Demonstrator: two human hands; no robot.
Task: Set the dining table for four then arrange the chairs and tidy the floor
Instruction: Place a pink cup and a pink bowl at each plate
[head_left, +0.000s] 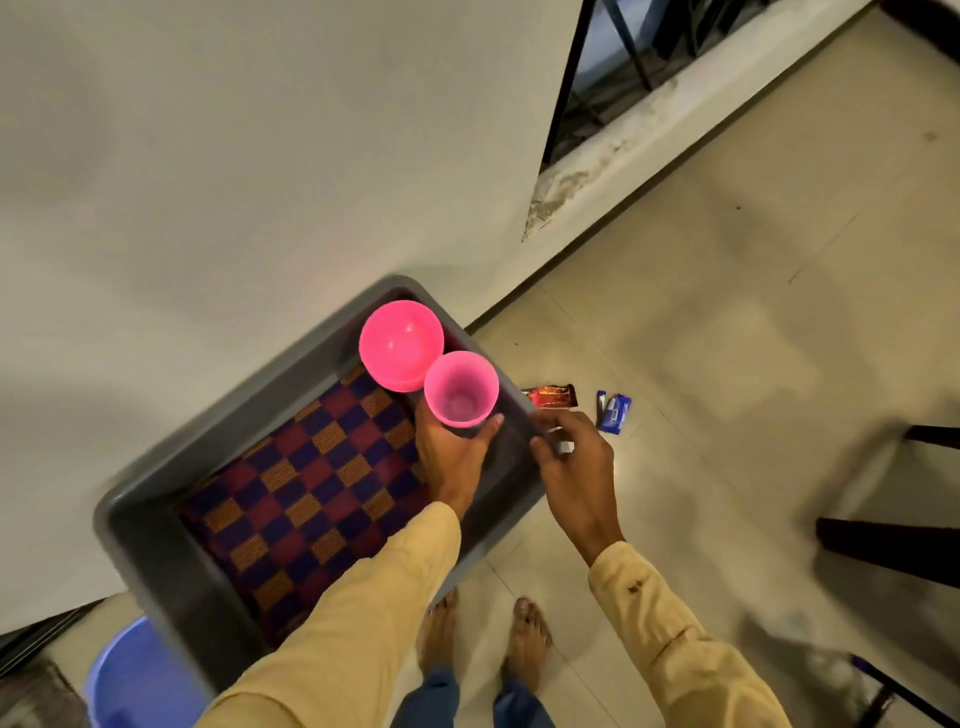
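As only 1 view is supplied, all status below comes from the head view.

Head view, tableware: the left hand (451, 457) grasps a pink cup (461, 387) round its lower body, rim up, at the right side of a grey tub (111, 514). A stack of pink bowls (401, 343) sits in the tub's far corner, just beside the cup. The qty in the stack cannot be read. A checkered cloth (311, 493) covers the rest of the tub's bottom.

Head view, right hand (571, 462): it hovers by the tub's right rim, fingers curled w/ thumb near the tips. Blur hides the tips, so it cannot be told whether it pinches anything.

Head view, floor: 2 items of litter lie on the tiles (727, 312) just beyond the tub, i.e. 1 red-brown wrapper (550, 396) and 1 blue wrapper (614, 411). Dark chair legs (883, 545) show at the right edge.

Status (judgement): early stage.
- The dining table is not in view, so no place setting can be confirmed.
- Cup and bowls are at the pick-up stage, so step 1 is in hand.
- Remaining: 4 settings, chair arrangement, floor tidy (neither wrapper collected yet).
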